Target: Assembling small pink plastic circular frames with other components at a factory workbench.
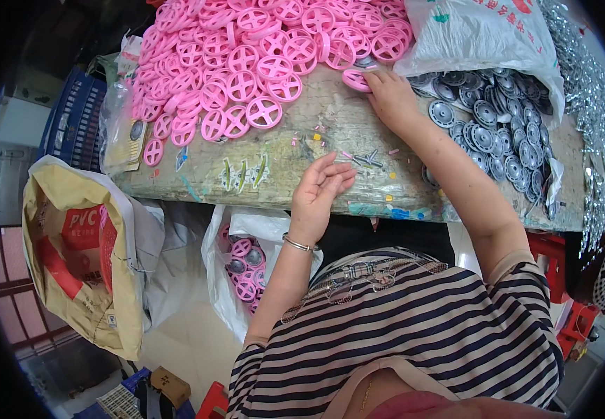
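Observation:
My right hand reaches to the far part of the table, its fingers closed at the edge of a pink plastic wheel that stands tilted. Its fingertips are partly hidden. My left hand is over the near edge of the table, fingers loosely apart, with nothing visible in it. Beyond it spreads a big heap of pink four-spoked wheels. Right of my right forearm lies a pile of grey round discs, spilling from a white plastic bag.
Small grey and pink scraps and leaf-shaped stickers dot the worn tabletop. Below the edge hangs a white bag with pink wheels, some with grey centres. A yellowish sack gapes at left. Silver tinsel hangs at right.

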Motion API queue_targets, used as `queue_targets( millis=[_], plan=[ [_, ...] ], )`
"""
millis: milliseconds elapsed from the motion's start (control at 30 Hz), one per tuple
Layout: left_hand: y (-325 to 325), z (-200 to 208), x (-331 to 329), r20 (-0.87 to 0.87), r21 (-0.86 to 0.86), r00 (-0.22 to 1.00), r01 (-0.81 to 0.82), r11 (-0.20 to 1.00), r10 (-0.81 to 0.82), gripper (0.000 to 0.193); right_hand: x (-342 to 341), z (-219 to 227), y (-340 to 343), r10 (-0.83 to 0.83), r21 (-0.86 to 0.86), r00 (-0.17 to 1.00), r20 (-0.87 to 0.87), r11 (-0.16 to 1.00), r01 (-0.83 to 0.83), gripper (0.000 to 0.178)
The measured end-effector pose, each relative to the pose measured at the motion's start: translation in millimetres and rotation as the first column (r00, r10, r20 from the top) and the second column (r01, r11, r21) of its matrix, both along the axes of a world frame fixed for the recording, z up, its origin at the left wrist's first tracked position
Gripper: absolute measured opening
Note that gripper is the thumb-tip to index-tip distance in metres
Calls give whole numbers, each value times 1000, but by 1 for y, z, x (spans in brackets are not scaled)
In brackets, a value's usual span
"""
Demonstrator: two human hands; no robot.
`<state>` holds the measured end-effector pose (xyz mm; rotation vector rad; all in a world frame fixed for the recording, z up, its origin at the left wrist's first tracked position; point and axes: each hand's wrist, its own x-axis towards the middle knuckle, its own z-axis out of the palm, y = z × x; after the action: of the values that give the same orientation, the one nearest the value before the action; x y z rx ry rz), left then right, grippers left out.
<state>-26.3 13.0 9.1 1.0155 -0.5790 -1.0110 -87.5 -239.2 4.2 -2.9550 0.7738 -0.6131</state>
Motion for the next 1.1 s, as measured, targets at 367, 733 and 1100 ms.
queue_targets(
  millis=[367, 733, 1100],
  plan=[
    [-1, 5, 0, 15, -98, 994, -111, 989, 113, 55, -35, 59, 99, 131, 969, 973, 189, 136, -207, 36],
    [2, -11, 4, -180, -42, 972, -158, 987, 148, 24, -46, 54, 133, 134, 959, 979, 153, 219, -180, 33],
    [1, -16, 0, 61, 1, 973, -224, 975, 224, 24, -40, 31, 130, -14, 956, 977, 213, 210, -205, 32]
  ],
)
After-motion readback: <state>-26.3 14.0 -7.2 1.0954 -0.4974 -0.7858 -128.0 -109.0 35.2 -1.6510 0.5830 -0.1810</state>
